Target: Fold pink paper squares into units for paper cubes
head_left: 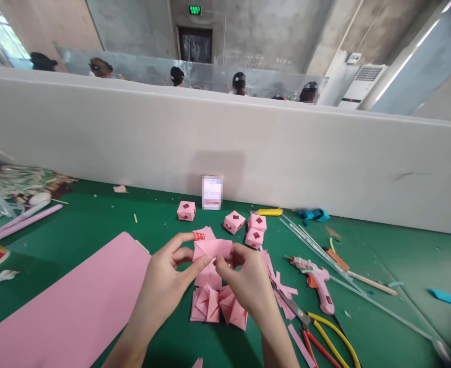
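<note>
Both of my hands hold one pink folded paper [213, 248] above the green table. My left hand [167, 268] pinches its left side between thumb and fingers, with a red wrapping around one finger. The right side is pinched by my right hand [246, 273], whose fingers are partly hidden behind the paper. Below the hands lie a stack of folded pink papers [205, 305] and a second folded bunch [233, 309]. Beyond them stand several pink paper boxes with diamond-shaped holes, among them a left box [186, 210] and a middle box [234, 223].
A large pink sheet [68, 301] covers the left side. To the right are scissors [305, 319], a pink glue gun [317, 281], paper strips [286, 291], clear sticks and a yellow cutter [269, 211]. A lit screen [212, 193] leans against the white partition [133, 138]; people sit beyond.
</note>
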The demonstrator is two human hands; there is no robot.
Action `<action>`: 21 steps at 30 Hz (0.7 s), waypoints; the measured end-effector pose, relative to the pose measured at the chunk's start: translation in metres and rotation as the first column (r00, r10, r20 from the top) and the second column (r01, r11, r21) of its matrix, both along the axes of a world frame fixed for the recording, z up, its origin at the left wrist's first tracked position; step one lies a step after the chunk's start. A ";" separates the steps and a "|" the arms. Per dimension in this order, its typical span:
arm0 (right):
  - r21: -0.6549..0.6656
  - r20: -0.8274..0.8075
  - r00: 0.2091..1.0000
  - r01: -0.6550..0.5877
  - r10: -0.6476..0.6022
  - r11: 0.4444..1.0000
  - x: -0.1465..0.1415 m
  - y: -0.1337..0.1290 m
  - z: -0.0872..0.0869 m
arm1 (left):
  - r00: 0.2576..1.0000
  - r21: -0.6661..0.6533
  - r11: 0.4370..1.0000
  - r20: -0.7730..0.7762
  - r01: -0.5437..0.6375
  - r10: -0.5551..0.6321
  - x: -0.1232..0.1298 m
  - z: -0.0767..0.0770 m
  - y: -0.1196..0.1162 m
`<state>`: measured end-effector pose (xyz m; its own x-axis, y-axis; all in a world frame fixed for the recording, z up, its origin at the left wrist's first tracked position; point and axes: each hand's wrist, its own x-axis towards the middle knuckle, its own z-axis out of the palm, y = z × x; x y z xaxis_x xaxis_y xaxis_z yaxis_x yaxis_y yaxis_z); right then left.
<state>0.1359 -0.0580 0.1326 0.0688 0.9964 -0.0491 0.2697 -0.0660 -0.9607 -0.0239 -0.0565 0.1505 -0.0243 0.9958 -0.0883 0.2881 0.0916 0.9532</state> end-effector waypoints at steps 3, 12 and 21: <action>0.009 0.048 0.999 0.023 -0.023 1.000 0.003 0.001 -0.001 | 0.993 0.053 0.999 -0.119 0.000 0.006 0.000 0.001 -0.004; 0.043 0.195 0.956 0.213 -0.217 0.976 0.033 0.014 -0.008 | 0.989 0.060 0.988 0.053 -0.139 0.136 -0.012 0.002 0.003; -0.010 -0.090 0.984 -0.153 0.152 0.988 0.010 -0.002 0.007 | 0.997 0.002 1.000 0.076 0.021 -0.021 -0.006 0.001 0.003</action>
<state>0.1462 -0.0603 0.1400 -0.0895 0.9939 -0.0649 0.1913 -0.0468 -0.9804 -0.0300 -0.0535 0.1517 0.0030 0.9961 -0.0878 0.2161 0.0851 0.9726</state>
